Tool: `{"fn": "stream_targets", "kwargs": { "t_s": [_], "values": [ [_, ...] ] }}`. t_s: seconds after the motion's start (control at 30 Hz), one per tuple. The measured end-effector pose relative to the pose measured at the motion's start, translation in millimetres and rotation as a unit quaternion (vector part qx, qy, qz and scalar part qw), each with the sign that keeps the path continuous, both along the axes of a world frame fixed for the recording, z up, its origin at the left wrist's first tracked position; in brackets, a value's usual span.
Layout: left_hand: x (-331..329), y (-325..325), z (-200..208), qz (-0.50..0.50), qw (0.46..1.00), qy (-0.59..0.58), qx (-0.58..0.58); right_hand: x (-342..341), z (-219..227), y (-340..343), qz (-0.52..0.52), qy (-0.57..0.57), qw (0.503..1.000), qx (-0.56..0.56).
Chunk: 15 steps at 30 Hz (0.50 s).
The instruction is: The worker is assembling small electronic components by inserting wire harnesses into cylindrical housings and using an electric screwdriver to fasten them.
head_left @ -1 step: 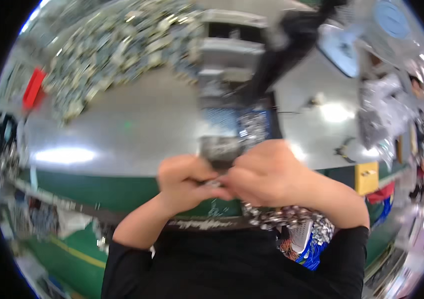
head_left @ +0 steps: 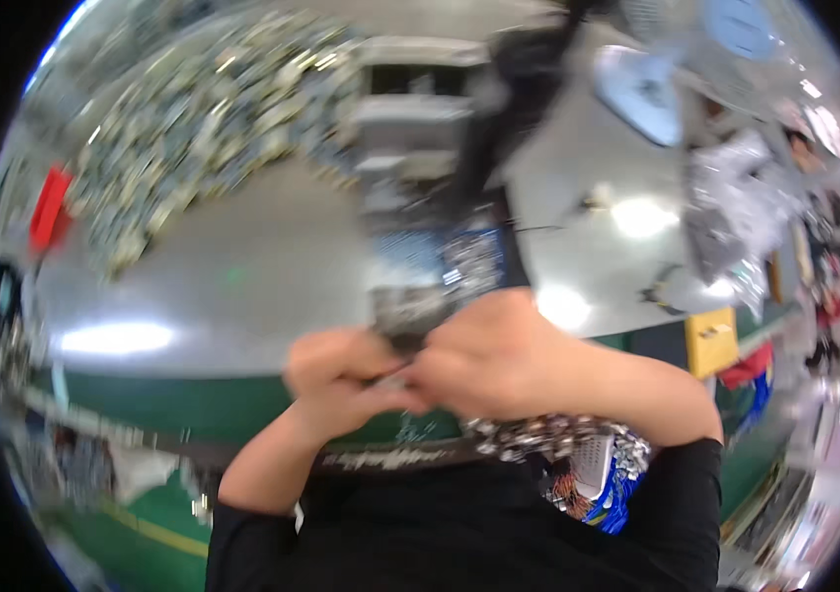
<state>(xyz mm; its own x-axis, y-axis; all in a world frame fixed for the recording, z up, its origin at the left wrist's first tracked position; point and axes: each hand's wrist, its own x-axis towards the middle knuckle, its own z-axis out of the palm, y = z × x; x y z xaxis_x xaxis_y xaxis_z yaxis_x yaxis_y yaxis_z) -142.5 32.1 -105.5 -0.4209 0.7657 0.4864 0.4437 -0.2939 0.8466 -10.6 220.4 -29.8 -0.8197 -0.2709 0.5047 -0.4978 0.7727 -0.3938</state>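
Note:
My left hand (head_left: 336, 377) and my right hand (head_left: 489, 355) meet at the front edge of the metal-topped table (head_left: 242, 296). Thumbs and fingers of both are closed in a pinch, tips together. Between them is something small, hidden by the fingers and smeared by motion, so its kind is unclear. Just beyond my fingers sits a grey metal block (head_left: 410, 311). Behind my right hand, shiny small metal pieces (head_left: 474, 261) lie beside a bluish flat patch (head_left: 410, 257).
A wide heap of small grey and yellowish parts (head_left: 232, 99) covers the far left. A dark blurred arm-like shape (head_left: 519, 89) crosses the back. At right are pliers (head_left: 659, 288), a clear plastic bag (head_left: 736, 207) and a yellow box (head_left: 712, 341). A white basket (head_left: 593, 466) stands below my right forearm.
The whole view has shifted, so the table and its things sit further left and mostly slightly lower. Both hands stay together, still pinched, also further left in the picture.

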Motion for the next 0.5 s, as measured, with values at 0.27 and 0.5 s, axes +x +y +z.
{"fn": "stream_targets", "kwargs": {
  "t_s": [0.27,0.5],
  "values": [
    [2.4,-7.1,-1.0,0.073,0.995,0.027,0.059,8.8,-0.5,-9.5,-0.093,-0.032,0.994,-0.039],
    [1.9,-5.5,2.1,0.074,0.994,0.072,0.038,17.6,11.2,-0.4,-0.026,-0.083,0.99,-0.107]
  ]
}}
